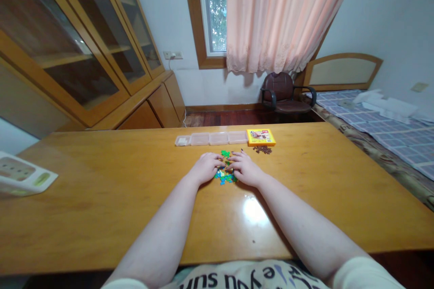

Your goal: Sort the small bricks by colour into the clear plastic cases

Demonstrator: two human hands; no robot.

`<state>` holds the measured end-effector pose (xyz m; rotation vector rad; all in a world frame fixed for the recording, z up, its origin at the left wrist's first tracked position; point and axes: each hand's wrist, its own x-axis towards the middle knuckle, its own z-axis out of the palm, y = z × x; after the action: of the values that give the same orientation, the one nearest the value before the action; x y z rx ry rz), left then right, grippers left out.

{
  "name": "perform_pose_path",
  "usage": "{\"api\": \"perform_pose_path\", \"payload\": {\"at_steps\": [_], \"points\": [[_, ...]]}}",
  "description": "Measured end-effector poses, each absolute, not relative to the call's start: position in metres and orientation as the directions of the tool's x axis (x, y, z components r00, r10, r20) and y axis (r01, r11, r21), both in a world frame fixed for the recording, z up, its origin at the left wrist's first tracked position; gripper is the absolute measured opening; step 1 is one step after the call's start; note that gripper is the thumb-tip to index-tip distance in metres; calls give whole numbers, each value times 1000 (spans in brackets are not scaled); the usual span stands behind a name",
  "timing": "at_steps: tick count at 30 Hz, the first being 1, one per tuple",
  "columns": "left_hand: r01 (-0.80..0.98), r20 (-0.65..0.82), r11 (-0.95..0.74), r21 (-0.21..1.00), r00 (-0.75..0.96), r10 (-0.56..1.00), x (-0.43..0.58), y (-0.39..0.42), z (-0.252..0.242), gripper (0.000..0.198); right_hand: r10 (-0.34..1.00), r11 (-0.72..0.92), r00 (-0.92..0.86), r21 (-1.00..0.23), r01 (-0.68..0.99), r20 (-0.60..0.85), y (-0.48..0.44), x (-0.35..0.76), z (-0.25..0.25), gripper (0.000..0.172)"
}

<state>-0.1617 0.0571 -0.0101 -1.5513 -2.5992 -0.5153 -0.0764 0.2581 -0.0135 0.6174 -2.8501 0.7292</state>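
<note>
"Where are my edges?"

"Your table (315, 207) ends farthest off to your left and right, with wide runs of wood either side of where you reach. The far edge lies just past the things in front of you; the near edge is right by you."

"What could I knock?"

"A white package (30, 180) sits at the left, well apart from your hands. Ahead, near the far edge, a row of clear plastic trays (209, 139) lies across your reach."

"And my grip?"

"Your left hand (205, 167) and right hand (246, 168) face each other, palms down, fingers loosely bent and partly spread. Both touch the coloured pieces; whether you have one pinched, I cannot tell."

"What's round them?"

"Past your right hand, a yellow box (261, 137) at the trays' right end. The coloured pieces (224, 176), mostly blue and green, lie between your hands. Smaller still, brown pieces (262, 149) lie just this side of the box."
</note>
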Motion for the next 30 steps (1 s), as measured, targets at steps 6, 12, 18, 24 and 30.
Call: {"api": "perform_pose_path", "payload": {"at_steps": [6, 12, 18, 24, 30], "points": [[846, 220, 480, 232, -526, 821, -164, 56, -12, 29, -398, 808, -905, -411, -423, 149, 252, -71, -7, 36], [842, 247, 480, 248, -534, 809, -167, 56, -14, 29, -424, 798, -899, -424, -428, 110, 252, -71, -9, 35], [846, 252, 463, 265, -524, 814, -166, 55, -14, 28, -404, 815, -908, -409, -411, 108, 253, -71, -9, 36], [867, 250, 417, 273, -482, 840, -165, 56, -13, 31, -373, 836, -916, -373, -401, 149, 256, -72, -9, 31], [865, 241, 423, 270, -486, 840, -165, 56, -12, 31, -317, 849, -929, -381, -367, 189, 256, -74, -13, 28]]}}
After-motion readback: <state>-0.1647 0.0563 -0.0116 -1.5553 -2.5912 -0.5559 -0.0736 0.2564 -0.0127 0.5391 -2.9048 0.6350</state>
